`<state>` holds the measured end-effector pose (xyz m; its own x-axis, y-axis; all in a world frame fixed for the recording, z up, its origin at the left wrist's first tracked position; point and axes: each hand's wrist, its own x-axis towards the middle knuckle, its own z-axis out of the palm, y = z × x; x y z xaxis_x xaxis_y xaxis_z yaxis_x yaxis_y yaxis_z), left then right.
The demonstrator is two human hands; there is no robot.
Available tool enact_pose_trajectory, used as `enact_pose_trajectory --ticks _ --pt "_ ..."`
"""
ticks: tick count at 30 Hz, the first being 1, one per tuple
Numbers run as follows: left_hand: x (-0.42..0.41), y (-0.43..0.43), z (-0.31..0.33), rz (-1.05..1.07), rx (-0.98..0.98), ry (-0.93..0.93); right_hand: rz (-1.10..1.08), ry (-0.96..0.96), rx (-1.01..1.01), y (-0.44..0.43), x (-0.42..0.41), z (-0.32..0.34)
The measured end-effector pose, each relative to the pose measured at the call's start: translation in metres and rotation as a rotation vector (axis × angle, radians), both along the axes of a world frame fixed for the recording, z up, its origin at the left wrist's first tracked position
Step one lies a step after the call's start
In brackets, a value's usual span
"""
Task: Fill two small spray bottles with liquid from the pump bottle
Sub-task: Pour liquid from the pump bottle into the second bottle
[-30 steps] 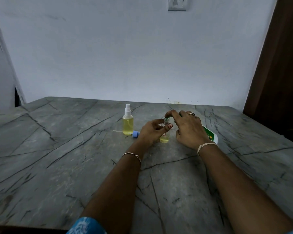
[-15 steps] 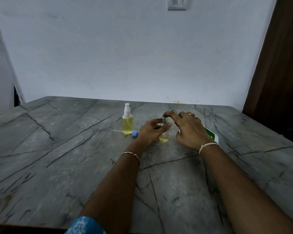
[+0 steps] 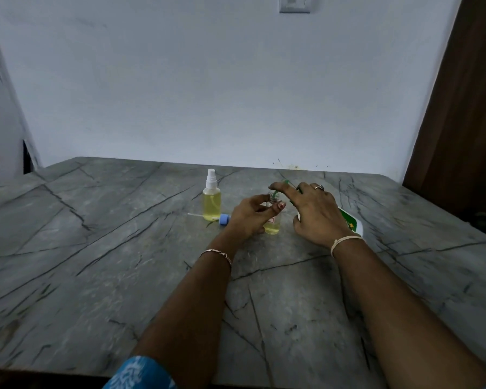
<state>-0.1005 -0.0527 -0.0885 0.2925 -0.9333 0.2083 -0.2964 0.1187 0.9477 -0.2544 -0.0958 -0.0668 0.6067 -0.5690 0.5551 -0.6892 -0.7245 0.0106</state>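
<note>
since a second ago the right hand (image 3: 317,217) has loosened over the small bottle's mouth: its fingers, then bunched over the neck, now stretch out flatter, and the green spout (image 3: 286,181) shows past the index finger. the left hand (image 3: 250,220) has stayed where it was.

the left hand pinches the uncapped spray bottle (image 3: 272,227) between thumb and fingertips. the bottle stands upright on the grey marbled table (image 3: 96,248), with a shallow layer of yellow liquid in its base. the right hand lies over the head of the pump bottle (image 3: 351,223), whose white and green body slants down to the table behind the wrist. the index finger runs along the spout, which reaches the small bottle's neck. the thumb tucks down on the near side, so the hand seems to clasp the pump head, though the palm hides the contact itself.

just left of the left hand lies the blue spray cap (image 3: 224,219), its thin tube pointing left. touching or just behind it stands the filled spray bottle (image 3: 212,204), white sprayer on, nearly full of yellow liquid.

a thin bracelet (image 3: 216,252) circles the left wrist, a pale band (image 3: 345,240) the right, and a ring (image 3: 319,187) sits on a right finger. a switch plate (image 3: 294,4) is set high on the white wall.
</note>
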Motion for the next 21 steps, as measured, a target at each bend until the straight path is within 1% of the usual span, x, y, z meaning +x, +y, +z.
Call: enact_pose_trajectory --ticks 8,15,21 --pt "0.001 -0.0002 0.0001 -0.024 0.028 -0.039 0.018 -0.058 0.003 0.0017 0.0033 0.0025" --pt "0.0017 -0.0028 -0.0001 -0.024 0.047 0.07 0.0 -0.006 0.004 0.0009 0.0018 0.0008" --pt "0.0026 -0.0016 -0.0005 -0.072 0.046 0.062 0.017 -0.05 -0.001 0.0007 0.0035 0.0014"
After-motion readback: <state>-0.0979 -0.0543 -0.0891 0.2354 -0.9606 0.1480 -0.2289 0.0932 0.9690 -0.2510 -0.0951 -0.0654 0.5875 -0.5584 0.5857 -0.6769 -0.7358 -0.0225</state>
